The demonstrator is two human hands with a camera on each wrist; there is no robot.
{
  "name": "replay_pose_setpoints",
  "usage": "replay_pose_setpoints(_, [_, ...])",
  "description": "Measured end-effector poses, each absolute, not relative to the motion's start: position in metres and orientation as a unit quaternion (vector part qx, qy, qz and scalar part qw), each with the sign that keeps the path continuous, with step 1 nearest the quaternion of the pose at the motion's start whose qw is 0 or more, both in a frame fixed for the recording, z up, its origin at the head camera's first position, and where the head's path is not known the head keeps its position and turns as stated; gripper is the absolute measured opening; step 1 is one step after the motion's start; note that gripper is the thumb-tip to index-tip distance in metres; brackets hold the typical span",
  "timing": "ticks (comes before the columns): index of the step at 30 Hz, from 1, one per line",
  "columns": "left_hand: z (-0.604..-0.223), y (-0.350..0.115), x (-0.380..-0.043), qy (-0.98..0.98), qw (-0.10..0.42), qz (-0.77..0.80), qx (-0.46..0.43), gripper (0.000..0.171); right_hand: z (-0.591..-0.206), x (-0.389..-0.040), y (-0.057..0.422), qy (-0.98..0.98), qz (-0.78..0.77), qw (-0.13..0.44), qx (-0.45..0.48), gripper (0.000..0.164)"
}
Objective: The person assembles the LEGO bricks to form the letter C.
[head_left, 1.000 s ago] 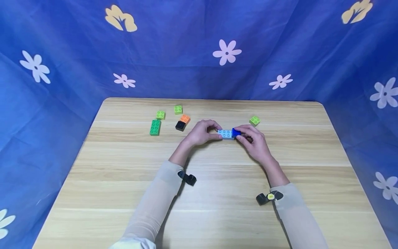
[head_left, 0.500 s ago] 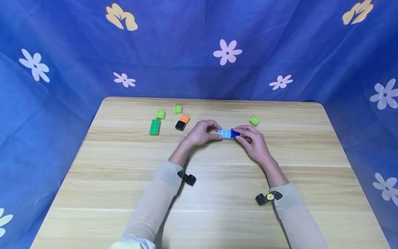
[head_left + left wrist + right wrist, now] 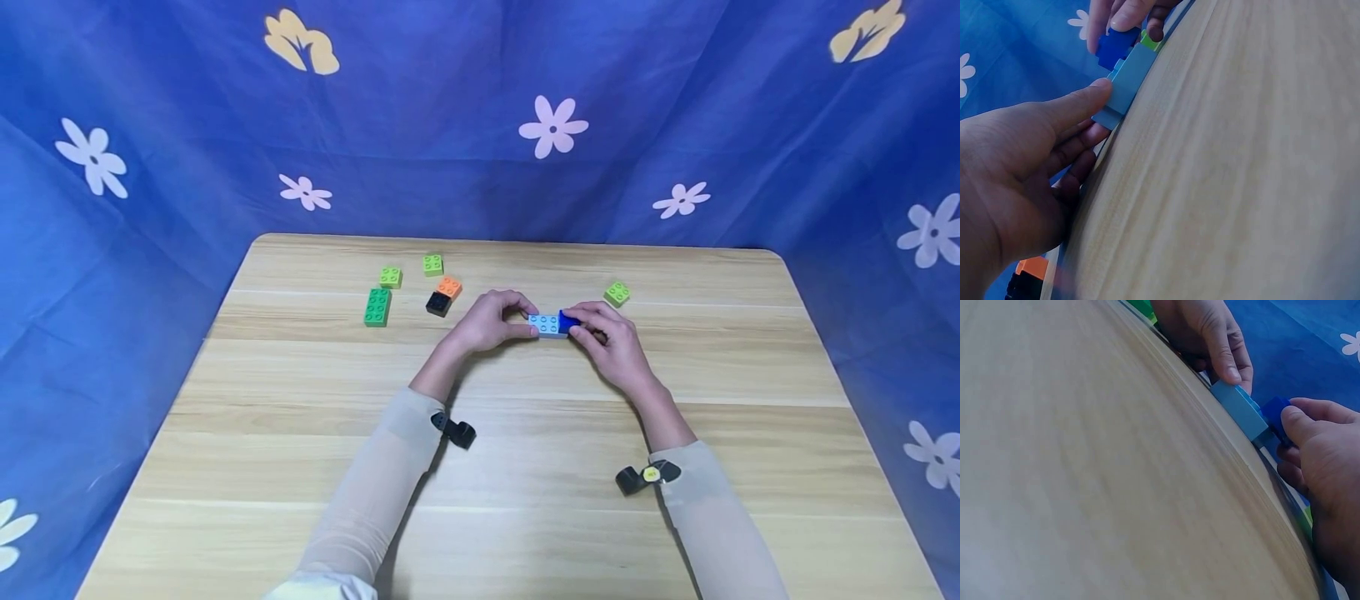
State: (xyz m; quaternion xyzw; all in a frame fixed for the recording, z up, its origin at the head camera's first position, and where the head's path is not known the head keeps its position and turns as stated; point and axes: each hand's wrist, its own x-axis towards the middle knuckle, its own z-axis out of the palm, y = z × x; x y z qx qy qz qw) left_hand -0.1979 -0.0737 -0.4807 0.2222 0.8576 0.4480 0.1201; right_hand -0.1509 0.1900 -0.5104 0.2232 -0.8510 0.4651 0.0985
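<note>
A light blue toy building brick (image 3: pixel 543 324) with studs on top lies on the table between the hands. My left hand (image 3: pixel 486 321) pinches its left end between thumb and fingers. Over its right end is a smaller dark blue brick (image 3: pixel 568 322), pinched by the thumb and fingers of my right hand (image 3: pixel 615 346). From the right wrist, the dark blue brick (image 3: pixel 1277 417) appears tilted at the stud side of the light blue brick (image 3: pixel 1241 411). The left wrist view has the dark blue brick (image 3: pixel 1116 47) overlapping the far end of the light blue one.
Left of the hands lie a green brick (image 3: pixel 377 307), two lime bricks (image 3: pixel 390 277) and an orange brick (image 3: pixel 449 287) against a black one (image 3: pixel 438 303). Another lime brick (image 3: pixel 617 292) lies behind the right hand. A blue flowered curtain (image 3: pixel 450 125) hangs behind the wooden table (image 3: pixel 525 500).
The dark blue brick has shifted slightly left over the light blue brick's right end. Both hands keep their grips, and the head view has moved a little.
</note>
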Motion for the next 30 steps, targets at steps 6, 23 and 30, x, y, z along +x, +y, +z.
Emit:
replay_pose_setpoints(6, [-0.4811,-0.0732,-0.1976,0.856,0.119,0.450,0.224,0.026,-0.5090,-0.1498,0.1895,-0.849,0.464,0.106,0.230,0.030])
replay_pose_setpoints(23, [-0.4803,-0.0746,-0.1972,0.856,0.120,0.452,0.222,0.026,-0.5078,-0.1496,0.1891,-0.845,0.464,0.110,0.243,0.030])
replay_pose_setpoints(30, [-0.4806,-0.0740,-0.1973,0.856,0.116,0.453,0.222,0.026,-0.5072,-0.1498,0.1901,-0.849,0.460,0.104,0.236,0.029])
